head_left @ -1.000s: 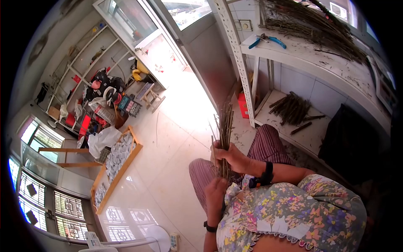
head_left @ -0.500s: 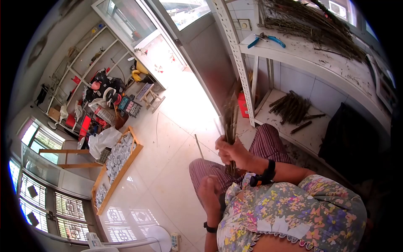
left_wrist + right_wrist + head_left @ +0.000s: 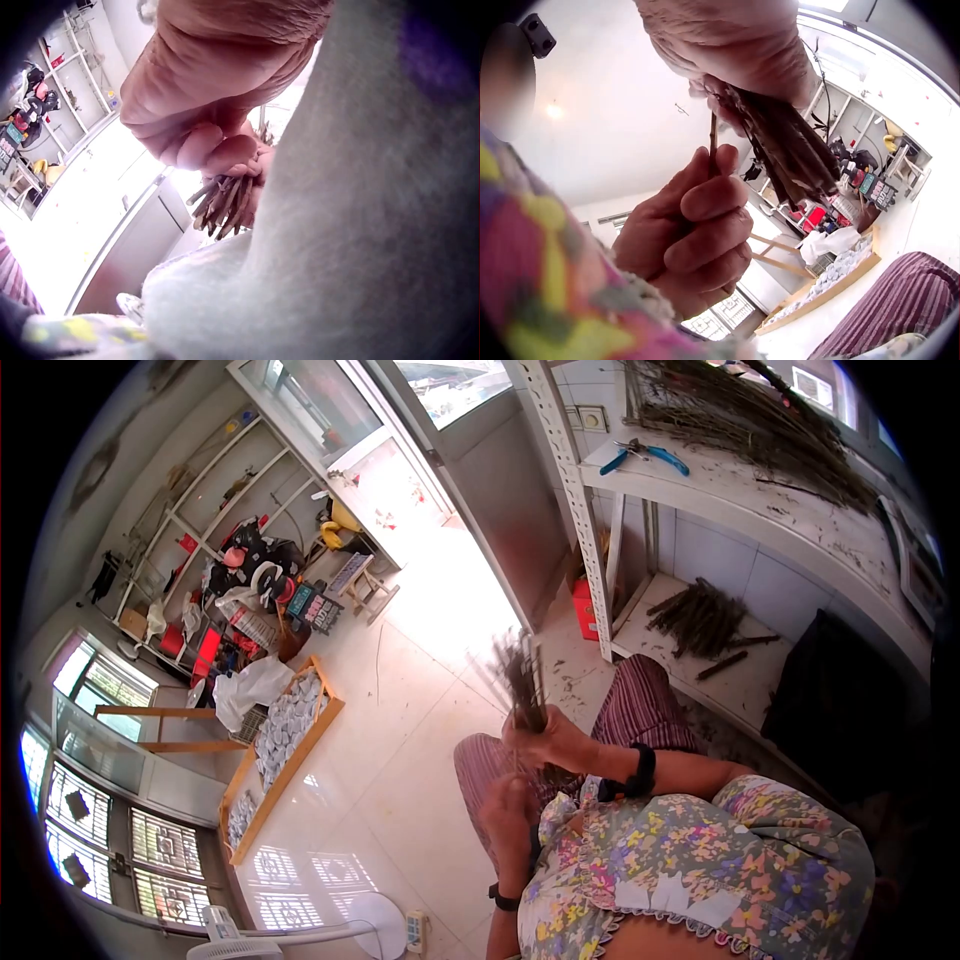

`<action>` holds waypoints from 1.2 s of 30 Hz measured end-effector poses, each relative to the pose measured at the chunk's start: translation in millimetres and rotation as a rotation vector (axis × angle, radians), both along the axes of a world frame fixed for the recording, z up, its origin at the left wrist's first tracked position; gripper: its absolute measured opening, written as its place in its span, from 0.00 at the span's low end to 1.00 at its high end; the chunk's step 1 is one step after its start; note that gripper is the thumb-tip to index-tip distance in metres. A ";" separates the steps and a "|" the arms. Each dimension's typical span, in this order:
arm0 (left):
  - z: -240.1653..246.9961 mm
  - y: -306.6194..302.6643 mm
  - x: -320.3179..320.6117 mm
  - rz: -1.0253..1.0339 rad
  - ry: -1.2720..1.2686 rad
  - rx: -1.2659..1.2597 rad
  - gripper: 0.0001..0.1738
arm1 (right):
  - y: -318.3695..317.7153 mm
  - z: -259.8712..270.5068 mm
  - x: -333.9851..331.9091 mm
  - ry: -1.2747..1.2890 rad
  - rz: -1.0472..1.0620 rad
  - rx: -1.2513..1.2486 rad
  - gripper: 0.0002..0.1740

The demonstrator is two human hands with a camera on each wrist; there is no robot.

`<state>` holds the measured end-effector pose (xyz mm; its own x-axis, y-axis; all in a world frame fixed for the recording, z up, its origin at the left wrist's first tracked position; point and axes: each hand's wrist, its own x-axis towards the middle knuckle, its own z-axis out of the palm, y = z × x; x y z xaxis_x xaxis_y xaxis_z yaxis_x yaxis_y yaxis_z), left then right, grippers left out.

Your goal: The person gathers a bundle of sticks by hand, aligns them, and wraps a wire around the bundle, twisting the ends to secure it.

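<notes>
My right hand grips a bundle of thin brown twigs above my lap, its fingers wrapped round the stems. The bundle's upper ends are blurred in the head view. Just below it, my left hand has its fingers curled. In the right wrist view the left thumb and forefinger pinch a single thin twig, which stands up beside the bundle. The left wrist view shows the cut ends of the bundled twigs beyond the left hand.
At right, a white shelf carries blue-handled pruning shears and a heap of long branches. Cut twigs lie on the lower shelf beside a black bag. A wooden-framed tray rests on the floor at left.
My left hand drew away from the bundle's base, fingers loosened, then came back up to it. A separate twig seen by the left knee half a second ago no longer shows there.
</notes>
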<state>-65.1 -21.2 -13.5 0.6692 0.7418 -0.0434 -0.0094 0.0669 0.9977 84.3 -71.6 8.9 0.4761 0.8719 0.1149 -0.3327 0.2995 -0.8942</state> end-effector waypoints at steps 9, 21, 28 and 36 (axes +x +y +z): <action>2.8 -2.4 1.2 -0.051 -0.023 -0.028 0.11 | 0.5 -10.4 22.3 0.257 -0.060 0.118 0.13; -5.5 1.2 1.7 -0.018 0.019 0.081 0.12 | -2.5 -8.5 25.7 0.342 0.023 0.143 0.14; 0.2 6.0 1.4 0.282 -0.027 0.237 0.05 | -19.5 16.7 21.4 -0.695 0.193 -0.140 0.08; -23.5 18.4 -9.2 0.407 -0.082 0.662 0.27 | -20.2 21.0 14.0 -0.951 0.569 -0.382 0.14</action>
